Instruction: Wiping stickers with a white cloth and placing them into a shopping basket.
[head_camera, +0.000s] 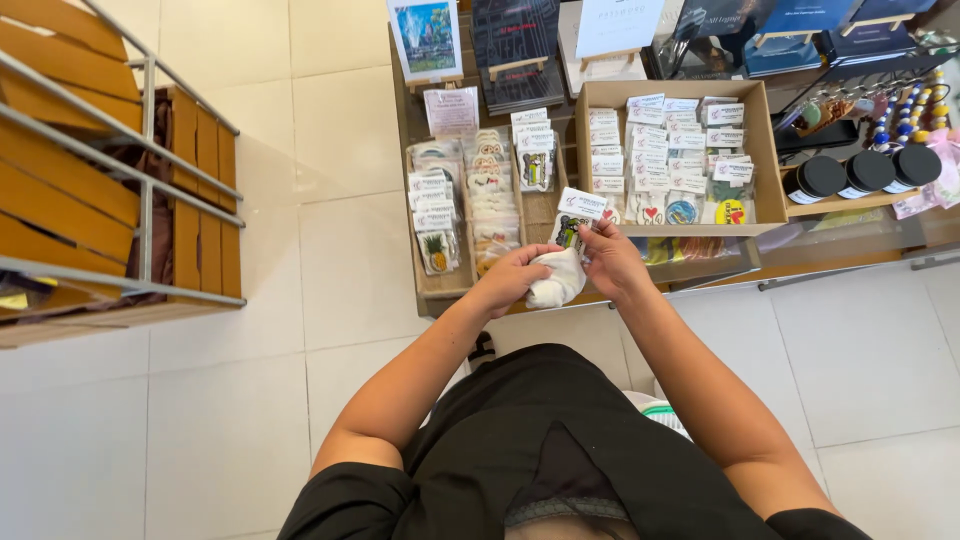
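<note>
My left hand grips a crumpled white cloth and presses it against a small carded sticker pack. My right hand pinches that pack by its lower edge and holds it upright above the front of a wooden display table. The pack has a white header card and a colourful picture below. Both hands hover just in front of rows of similar packs.
A cardboard box full of carded packs sits right of the hands. Two rows of packs lie to the left. Black-lidded jars, bead strings and framed cards stand behind. A wooden slatted rack with metal rails stands at left on white floor tiles.
</note>
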